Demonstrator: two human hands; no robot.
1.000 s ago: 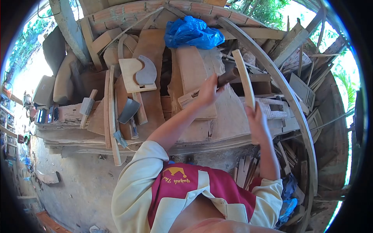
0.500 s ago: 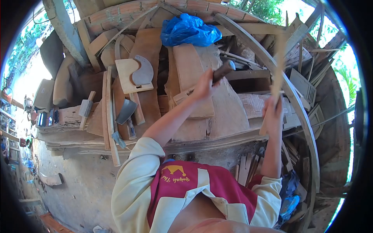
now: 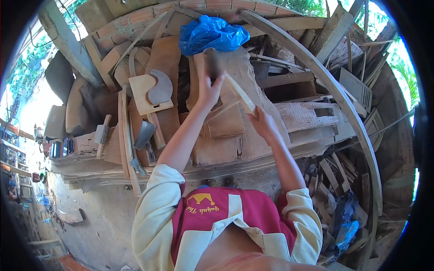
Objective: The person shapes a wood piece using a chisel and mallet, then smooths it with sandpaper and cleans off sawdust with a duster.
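My left hand (image 3: 209,90) is closed round the dark handle of a chisel (image 3: 213,63), held upright over the boards and blurred by motion; its blade is hidden behind the hand. In my right hand (image 3: 263,124) is a pale wooden stick (image 3: 239,94), gripped at the near end. It slants up to the left, and its far end overlaps the chisel handle beside my left fingers. Below my left hand a narrow wooden strip (image 3: 221,111) lies across a small flat board (image 3: 227,125), on top of the wide planks (image 3: 255,77).
A blue plastic bag (image 3: 212,35) lies at the back. On the left are a pale wooden template with a grey curved piece (image 3: 151,90), a metal blade (image 3: 145,134) and long wood strips (image 3: 125,131). A long curved beam (image 3: 312,63) arches across the right, above scrap wood (image 3: 334,174).
The wooden stick has swung from raised on the right down and left to the chisel handle. My left hand has shifted left, and the chisel handle now points up instead of leaning right.
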